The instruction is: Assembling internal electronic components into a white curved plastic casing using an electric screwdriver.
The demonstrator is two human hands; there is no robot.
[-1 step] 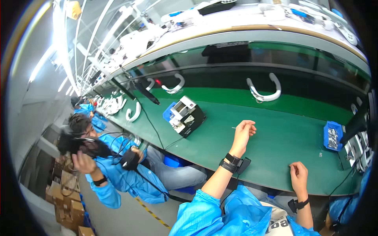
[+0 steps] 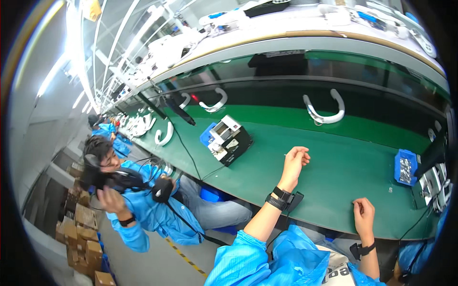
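My left hand [image 2: 296,164] hovers over the green tabletop [image 2: 267,174] with its fingers curled closed. A tiny pale sliver shows beside the fingers; I cannot make out what it is. Lower right, near the front edge, my right hand [image 2: 363,214] is loosely curled, with nothing visible in it. Both wrists wear black straps, and the left one carries a small black box. Beyond my left hand lies a white U-shaped part [image 2: 329,117]. Closest to my right hand is a blue bin [image 2: 405,167] of small metal pieces.
A small black-and-silver machine [image 2: 230,140] stands to the left, a blue tray beside it. Another device [image 2: 427,190] is at the right edge. More curved white parts [image 2: 164,134] lie along the bench, below a shelf [image 2: 296,40]. A co-worker in blue [image 2: 157,209] sits on my left.
The view has shifted very slightly. The co-worker's raised hand and the dark headgear near it have moved a little. My own hands have hardly moved.
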